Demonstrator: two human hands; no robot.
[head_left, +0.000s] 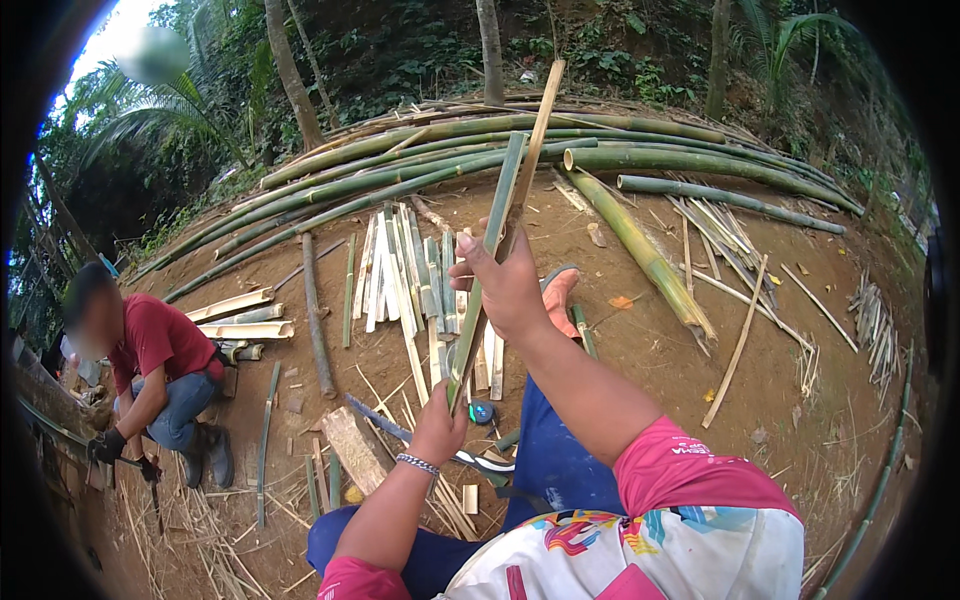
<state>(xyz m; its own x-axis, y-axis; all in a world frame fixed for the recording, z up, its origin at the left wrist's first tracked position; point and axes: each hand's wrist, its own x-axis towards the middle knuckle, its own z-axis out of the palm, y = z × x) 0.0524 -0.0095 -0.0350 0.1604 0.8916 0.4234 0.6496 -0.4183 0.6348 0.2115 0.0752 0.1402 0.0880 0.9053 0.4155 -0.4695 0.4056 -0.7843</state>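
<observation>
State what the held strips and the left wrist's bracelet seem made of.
Held strips: apparently split bamboo, raw-looking; smooth green skin shows on one, a tan surface on another. Bracelet: silvery, beaded-looking, perhaps metal or plastic; too small to tell.

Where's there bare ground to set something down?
Mostly bare dirt lies between the yellowish bamboo and the right forearm, and, lower right, between the lone stick and long green pole. It's crowded around the left hand: curved blade, tape measure, board, split strips.

Soft daylight all round us, sky blown white upper left near a blurred smudge, fisheye bowing the bamboo poles
</observation>
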